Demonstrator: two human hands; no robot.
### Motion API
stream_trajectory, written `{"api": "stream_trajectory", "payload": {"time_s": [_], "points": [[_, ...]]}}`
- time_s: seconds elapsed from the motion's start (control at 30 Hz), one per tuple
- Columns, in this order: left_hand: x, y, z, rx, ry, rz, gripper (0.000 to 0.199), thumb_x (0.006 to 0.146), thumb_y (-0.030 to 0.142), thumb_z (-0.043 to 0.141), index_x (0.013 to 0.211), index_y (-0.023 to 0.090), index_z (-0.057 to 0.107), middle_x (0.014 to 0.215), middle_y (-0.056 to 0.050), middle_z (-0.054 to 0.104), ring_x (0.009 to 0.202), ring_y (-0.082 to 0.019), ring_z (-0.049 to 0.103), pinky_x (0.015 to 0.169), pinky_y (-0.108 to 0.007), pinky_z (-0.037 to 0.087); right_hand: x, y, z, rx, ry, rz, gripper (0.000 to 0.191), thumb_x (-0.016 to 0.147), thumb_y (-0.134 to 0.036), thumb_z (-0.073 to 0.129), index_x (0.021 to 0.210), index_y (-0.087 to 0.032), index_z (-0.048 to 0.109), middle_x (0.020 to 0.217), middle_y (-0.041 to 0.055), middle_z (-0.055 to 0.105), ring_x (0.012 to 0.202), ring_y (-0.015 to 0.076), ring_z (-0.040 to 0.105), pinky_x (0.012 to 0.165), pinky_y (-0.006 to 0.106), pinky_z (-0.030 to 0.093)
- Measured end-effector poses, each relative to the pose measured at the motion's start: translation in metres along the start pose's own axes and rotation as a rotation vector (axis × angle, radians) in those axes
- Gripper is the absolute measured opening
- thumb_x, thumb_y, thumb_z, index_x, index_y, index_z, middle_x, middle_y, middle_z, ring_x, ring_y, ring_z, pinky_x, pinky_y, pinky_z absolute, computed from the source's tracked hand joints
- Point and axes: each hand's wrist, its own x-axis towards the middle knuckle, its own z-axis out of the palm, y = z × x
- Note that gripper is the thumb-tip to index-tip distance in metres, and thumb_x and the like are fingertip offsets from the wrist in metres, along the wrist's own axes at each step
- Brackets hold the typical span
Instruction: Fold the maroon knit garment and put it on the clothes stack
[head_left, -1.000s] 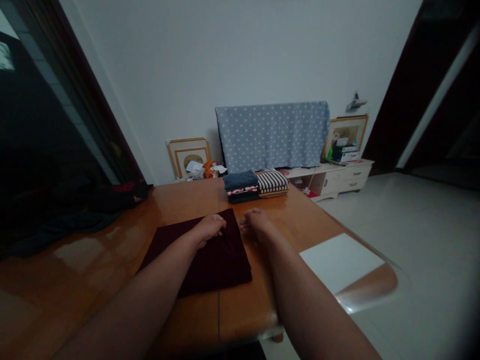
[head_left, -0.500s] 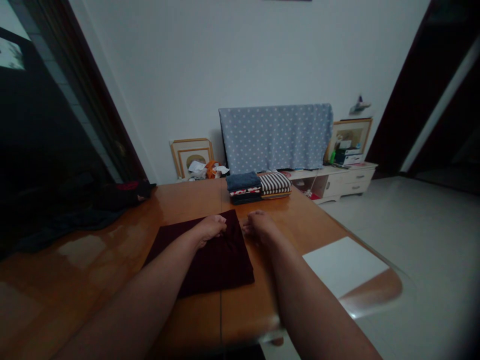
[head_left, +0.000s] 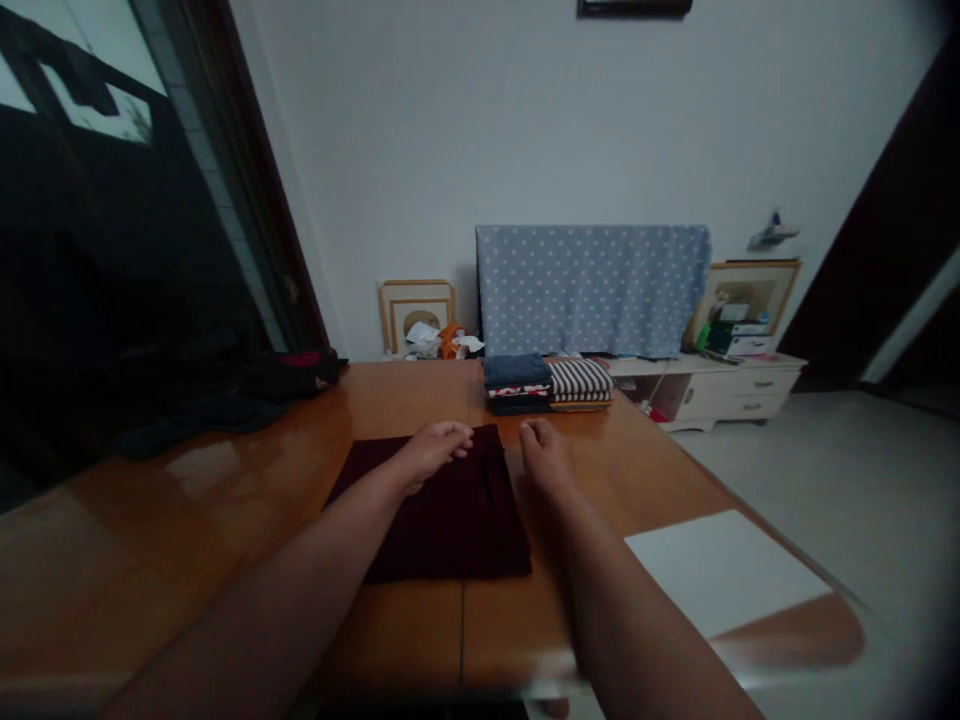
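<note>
A dark maroon folded garment [head_left: 457, 525] lies flat on the wooden table in front of me. My left hand [head_left: 439, 448] is over its far half, with the fingers loosely bent, a little apart and holding nothing. Just past the garment's right edge is my right hand [head_left: 546, 455], its fingers curled in and no cloth showing in them. Behind the garment stands a stack of folded clothes: blue denim [head_left: 516, 370] on top at the left and a black-and-white striped piece [head_left: 581, 378] at the right.
A white sheet [head_left: 727, 570] lies on the table [head_left: 405, 390] near its right edge. Dark clothes [head_left: 289, 375] are heaped at the left. Beyond the table, a blue dotted cloth [head_left: 592, 290] hangs over something on a white cabinet [head_left: 739, 390].
The view has swung left and lifted slightly. My hands have risen a little off the garment, and the right one's fingers are more curled. The garment looks smoother near its right edge.
</note>
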Motion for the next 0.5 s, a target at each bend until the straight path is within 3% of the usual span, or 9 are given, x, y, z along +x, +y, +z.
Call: {"api": "stream_trajectory", "payload": {"time_s": [0.13, 0.27, 0.37, 0.5], "points": [[-0.017, -0.004, -0.053, -0.025, 0.342, 0.078, 0.037, 0.086, 0.048, 0.053, 0.098, 0.015, 0.064, 0.100, -0.009, 0.069, 0.086, -0.017, 0.062, 0.076, -0.028, 0.047, -0.012, -0.004, 0.003, -0.280, -0.025, -0.378, 0.042, 0.100, -0.045, 0.038, 0.118, -0.021, 0.067, 0.121, 0.0112, 0.070, 0.115, 0.0254, 0.062, 0.101, 0.037, 0.045], [-0.048, -0.020, -0.102, 0.081, 0.590, 0.142, 0.035, 0.090, 0.046, 0.046, 0.095, 0.015, 0.063, 0.099, -0.009, 0.068, 0.094, -0.020, 0.063, 0.084, -0.030, 0.048, -0.021, -0.007, 0.011, -0.468, -0.199, -0.501, 0.052, 0.101, -0.050, 0.035, 0.141, -0.023, 0.055, 0.148, 0.0094, 0.054, 0.146, 0.0284, 0.035, 0.118, 0.049, 0.027], [-0.080, -0.033, -0.114, 0.319, 0.553, 0.185, 0.039, 0.095, 0.047, 0.040, 0.093, 0.017, 0.064, 0.099, -0.009, 0.069, 0.097, -0.022, 0.062, 0.089, -0.032, 0.047, -0.025, -0.008, 0.016, -0.600, -0.284, -0.462, 0.060, 0.101, -0.056, 0.030, 0.148, -0.024, 0.048, 0.155, 0.0075, 0.045, 0.152, 0.0292, 0.021, 0.120, 0.058, 0.017], [-0.120, -0.042, -0.101, 0.549, 0.339, 0.214, 0.049, 0.100, 0.051, 0.031, 0.105, 0.020, 0.068, 0.113, -0.010, 0.071, 0.109, -0.025, 0.062, 0.100, -0.036, 0.042, -0.028, -0.004, 0.018, -0.692, -0.346, -0.435, 0.066, 0.101, -0.061, 0.023, 0.151, -0.024, 0.043, 0.159, 0.0070, 0.039, 0.154, 0.0291, 0.014, 0.120, 0.064, 0.010]]}}
